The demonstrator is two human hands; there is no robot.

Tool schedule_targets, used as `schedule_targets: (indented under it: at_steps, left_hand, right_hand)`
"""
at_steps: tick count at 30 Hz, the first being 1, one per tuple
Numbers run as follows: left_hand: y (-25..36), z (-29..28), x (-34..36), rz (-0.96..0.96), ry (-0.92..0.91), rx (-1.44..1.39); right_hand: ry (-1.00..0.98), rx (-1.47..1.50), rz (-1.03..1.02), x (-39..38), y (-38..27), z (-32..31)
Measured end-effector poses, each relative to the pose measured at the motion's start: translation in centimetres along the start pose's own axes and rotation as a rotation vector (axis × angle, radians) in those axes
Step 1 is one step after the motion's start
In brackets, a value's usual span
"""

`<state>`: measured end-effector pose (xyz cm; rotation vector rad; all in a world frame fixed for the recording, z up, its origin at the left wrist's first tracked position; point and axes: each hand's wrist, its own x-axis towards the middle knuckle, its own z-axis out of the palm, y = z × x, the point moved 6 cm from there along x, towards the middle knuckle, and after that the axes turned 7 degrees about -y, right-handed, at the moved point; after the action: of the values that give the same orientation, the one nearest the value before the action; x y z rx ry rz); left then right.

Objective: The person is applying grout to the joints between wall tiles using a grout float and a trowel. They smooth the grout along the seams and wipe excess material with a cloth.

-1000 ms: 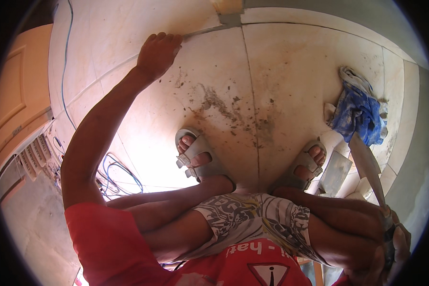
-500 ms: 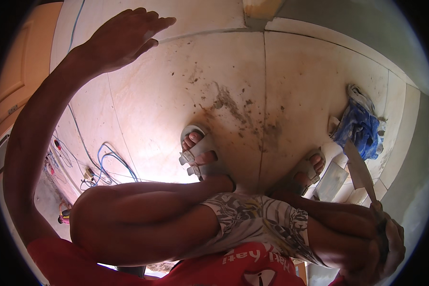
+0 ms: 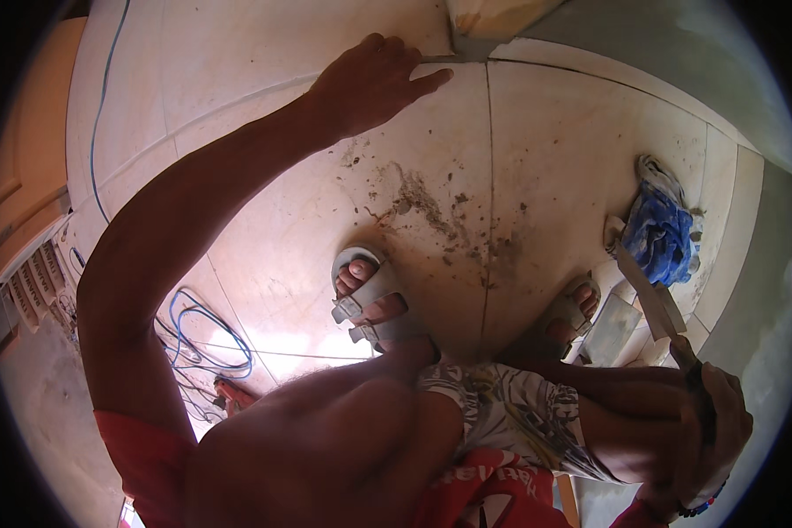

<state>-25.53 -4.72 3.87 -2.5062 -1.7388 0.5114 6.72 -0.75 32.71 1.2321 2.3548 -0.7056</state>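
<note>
My left hand (image 3: 370,84) is stretched over the beige tile floor, thumb apart and fingers loosely bent with no object visible in them, near the grey strip along a tile seam. Whether it touches the floor is unclear. My right hand (image 3: 722,414), low at the right, grips a metal trowel or scraper (image 3: 642,286) by its dark handle, blade pointing up-left. Beyond that blade lies a crumpled blue-and-white dusty cloth (image 3: 660,229). Scattered grey crumbs and smears (image 3: 422,202) mark the tiles in front of my sandalled feet.
A grey metal plate (image 3: 607,330) sits beside my right foot. Coiled cables (image 3: 216,334) lie at left, with a thin cord running up the floor toward a wooden door (image 3: 40,114). A grey wall (image 3: 761,299) curves along the right, bordered by narrow tiles.
My left hand swung up and left, then came back right to the top middle. The trowel shifted slightly left. My left leg has risen into the lower middle of the view.
</note>
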Motion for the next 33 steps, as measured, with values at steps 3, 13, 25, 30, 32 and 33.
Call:
schedule_targets:
  at_steps: [3, 13, 25, 30, 32, 33]
  left_hand:
    - [0.2, 0.2, 1.6, -0.021, -0.027, 0.01]
    - [0.4, -0.4, 2.8, -0.041, 0.003, 0.106]
    - [0.3, -1.3, 3.4, -0.066, -0.109, 0.145]
    - [-0.2, -1.3, 3.1, -0.072, -0.099, 0.136]
    - [0.0, -1.7, 3.3, -0.081, -0.123, 0.152]
    - [0.0, -2.3, 3.3, -0.085, -0.055, 0.11]
  right_hand:
    - [0.102, -0.009, -0.075, -0.1, -0.7, 0.0]
    - [0.047, 0.041, -0.04, -0.4, 0.5, -0.1]
    - [0.039, 0.031, -0.096, -0.6, 0.9, -0.2]
    - [0.094, -0.008, -0.065, -1.5, 1.0, -0.1]
    - [0.008, 0.077, -0.056, -1.4, 1.3, -0.3]
    - [-0.034, 0.12, -0.051, -1.4, 1.6, -0.3]
